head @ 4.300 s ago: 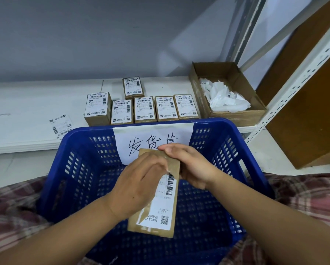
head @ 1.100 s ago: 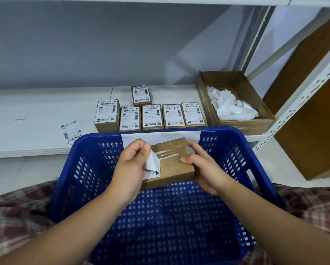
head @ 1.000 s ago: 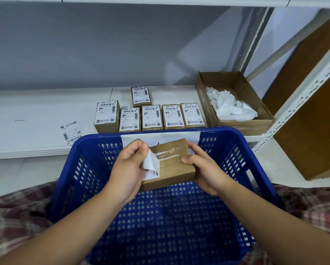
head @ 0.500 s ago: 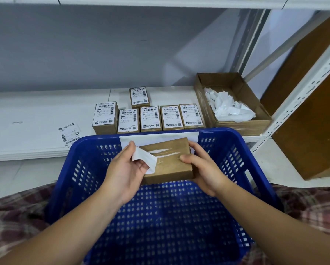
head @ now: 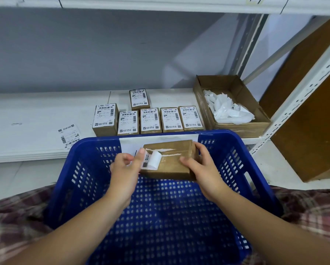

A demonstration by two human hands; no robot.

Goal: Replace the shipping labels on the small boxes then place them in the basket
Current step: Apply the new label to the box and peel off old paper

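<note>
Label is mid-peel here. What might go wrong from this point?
The label pinched by the left hand is curling and shows torn white strips stuck on the box. More could tear off, leaving residue under the new label. The right hand grips the box by one end above the basket, so a hard pull might drop it in unrelabelled.

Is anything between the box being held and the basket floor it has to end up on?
Nothing visible. The box, gripped by the right hand, hangs over the basket, and the floor that shows under it is bare. The left hand pinches the old label, partly peeled.
</note>
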